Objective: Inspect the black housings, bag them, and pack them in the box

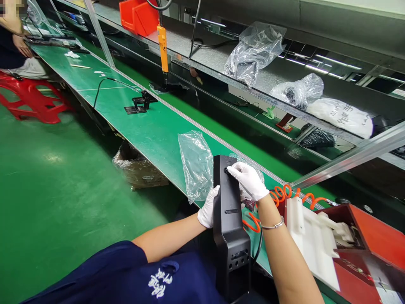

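Apparently partway: bare black housing (230,198) at near edge of green workbench (161,131); my left hand (208,208) grasps its left side, right hand (249,180) touches its far end, pinch unclear; remainder untellable.

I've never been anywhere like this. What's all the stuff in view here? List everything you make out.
Housing: 1, black, between the hands
Flat bag: 1, clear, on the bench
Workbench: 1, green, running to upper left
Bracket: 1, black, farther along the bench
Hanging tool: 1, yellow-orange, above the bench
Bin: at least 1, red-orange, on the shelf
Bagged items: at least 3, clear or white, on the shelf
Coiled hose: orange, right of the housing
Fixture: 1, white, at right
Carton: 1, brown, below the bench
Stool: 1, red, far left
Co-worker: 1, dark clothing, upper left
Bracelet: 1, silver, right wrist
Left hand: 1, white-gloved, gripping the housing's side
Right hand: 1, white-gloved, at its upper part
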Demonstrator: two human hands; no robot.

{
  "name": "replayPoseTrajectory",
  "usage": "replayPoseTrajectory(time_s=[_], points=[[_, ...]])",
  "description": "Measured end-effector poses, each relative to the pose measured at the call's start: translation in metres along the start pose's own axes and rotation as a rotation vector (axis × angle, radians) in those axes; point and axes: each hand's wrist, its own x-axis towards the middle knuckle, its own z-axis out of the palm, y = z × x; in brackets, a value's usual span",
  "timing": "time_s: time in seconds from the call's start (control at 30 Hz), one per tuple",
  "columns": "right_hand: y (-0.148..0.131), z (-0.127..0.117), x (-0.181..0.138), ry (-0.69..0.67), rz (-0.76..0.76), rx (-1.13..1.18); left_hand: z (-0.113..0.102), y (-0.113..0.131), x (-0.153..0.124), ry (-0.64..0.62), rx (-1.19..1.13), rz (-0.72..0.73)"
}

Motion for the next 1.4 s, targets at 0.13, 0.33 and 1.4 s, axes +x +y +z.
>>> replayPoseTrajectory(time_s=[0.13, 0.33, 1.4], points=[[-0.002, 0.005, 0.006, 0.077, -0.009, -0.026, 0.001, -0.001, -0.001, -0.014, -0.010, -0.028], [0.015, 0.020, 0.011, 0.154, -0.051, 0.146, -0.007, -0.001, -0.002, -0.035, -0.015, -0.038], [-0.005, 0.025, -0.007, -0.001, 0.154, 0.546, -0.009, -0.008, -0.009, -0.051, -0.036, -0.033]])
